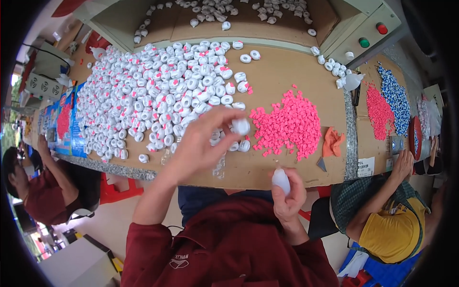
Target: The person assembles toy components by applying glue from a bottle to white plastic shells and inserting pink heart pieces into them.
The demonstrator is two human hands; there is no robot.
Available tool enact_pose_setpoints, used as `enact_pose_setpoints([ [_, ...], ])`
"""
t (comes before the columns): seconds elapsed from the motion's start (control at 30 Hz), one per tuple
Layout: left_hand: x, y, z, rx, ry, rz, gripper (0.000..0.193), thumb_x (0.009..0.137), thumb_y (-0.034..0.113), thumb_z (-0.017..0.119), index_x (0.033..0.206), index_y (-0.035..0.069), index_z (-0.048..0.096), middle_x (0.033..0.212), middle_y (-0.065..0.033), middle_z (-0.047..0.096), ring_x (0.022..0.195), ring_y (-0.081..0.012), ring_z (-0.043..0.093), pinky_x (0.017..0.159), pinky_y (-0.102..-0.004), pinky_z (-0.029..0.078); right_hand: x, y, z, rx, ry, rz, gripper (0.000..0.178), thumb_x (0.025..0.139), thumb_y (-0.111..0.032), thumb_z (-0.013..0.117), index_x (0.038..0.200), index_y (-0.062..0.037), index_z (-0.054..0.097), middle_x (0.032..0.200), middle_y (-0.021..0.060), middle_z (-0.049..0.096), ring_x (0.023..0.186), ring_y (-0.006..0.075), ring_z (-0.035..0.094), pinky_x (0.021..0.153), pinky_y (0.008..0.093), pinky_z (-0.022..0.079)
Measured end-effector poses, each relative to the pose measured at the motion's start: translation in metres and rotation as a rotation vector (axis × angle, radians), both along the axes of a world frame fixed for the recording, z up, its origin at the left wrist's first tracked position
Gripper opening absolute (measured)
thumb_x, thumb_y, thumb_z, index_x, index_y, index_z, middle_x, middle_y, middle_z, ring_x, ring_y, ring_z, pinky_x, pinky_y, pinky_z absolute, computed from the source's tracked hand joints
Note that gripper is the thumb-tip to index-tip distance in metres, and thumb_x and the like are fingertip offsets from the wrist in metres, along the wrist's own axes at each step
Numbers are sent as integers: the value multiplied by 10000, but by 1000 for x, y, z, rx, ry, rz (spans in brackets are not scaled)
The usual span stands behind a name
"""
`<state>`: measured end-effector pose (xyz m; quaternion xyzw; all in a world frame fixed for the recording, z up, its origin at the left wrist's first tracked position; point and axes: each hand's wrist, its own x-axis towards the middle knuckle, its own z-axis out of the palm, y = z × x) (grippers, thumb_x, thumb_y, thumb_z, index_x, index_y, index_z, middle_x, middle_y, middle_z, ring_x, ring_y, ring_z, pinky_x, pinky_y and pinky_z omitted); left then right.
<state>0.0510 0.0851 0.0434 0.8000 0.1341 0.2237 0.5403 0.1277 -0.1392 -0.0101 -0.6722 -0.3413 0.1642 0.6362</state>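
Over the front of the bench, my left hand [203, 143] is closed, pinching a small round white piece [241, 126] between thumb and fingers. Nearer to me, my right hand [292, 198] wraps around a small white squeeze bottle [281, 181], whose thin nozzle points up and away from me. A wide spread of similar round white pieces [162, 79], many with pink bits on them, covers the bench to the left. Just beyond my hands lies a heap of small bright pink pieces [289, 122].
An orange cloth scrap [333, 142] and a grey triangular blade [322, 164] lie right of the pink heap. A machine housing [377, 28] with red and green buttons stands behind, white pieces inside. Co-workers sit at left [45, 193] and right [392, 229].
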Motion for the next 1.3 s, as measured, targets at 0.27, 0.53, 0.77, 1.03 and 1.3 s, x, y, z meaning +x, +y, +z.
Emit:
enact_pose_setpoints([
  [0.27,-64,-67,-44,-949,-11,73,254,808,-76,589,1052,-5,596,1066,-54,522,883,-96,573,753,-210,508,8,-5,28,-15,-241,118,362,615,-140,750,915,31,640,704,92,611,622,206,511,583,285,409],
  [0.53,-66,-73,-54,-846,-66,112,277,793,-101,588,1050,1,604,1058,-48,522,897,-102,579,759,-213,511,-2,-2,27,-146,-152,111,313,646,-123,733,908,31,658,685,86,610,592,183,478,555,270,387],
  [0.77,-65,-74,-53,-841,-54,114,254,795,-99,584,1044,-47,587,1061,-88,513,881,-138,583,722,-252,528,-3,0,25,-155,-125,127,303,655,-103,723,914,39,654,688,85,609,596,178,485,556,266,391],
  [1.03,-65,-74,-55,-848,-109,122,275,792,-111,581,1037,9,606,1069,-50,508,911,-100,562,764,-211,507,0,-2,26,-160,-105,119,300,665,-99,717,925,38,654,670,76,592,597,169,475,561,265,386],
  [1.3,-67,-76,-51,-825,-72,144,275,781,-104,598,1034,2,604,1081,-66,517,911,-115,561,773,-225,499,0,-2,23,-135,51,19,381,665,-66,734,1003,55,606,845,99,615,717,164,534,664,257,429],
])
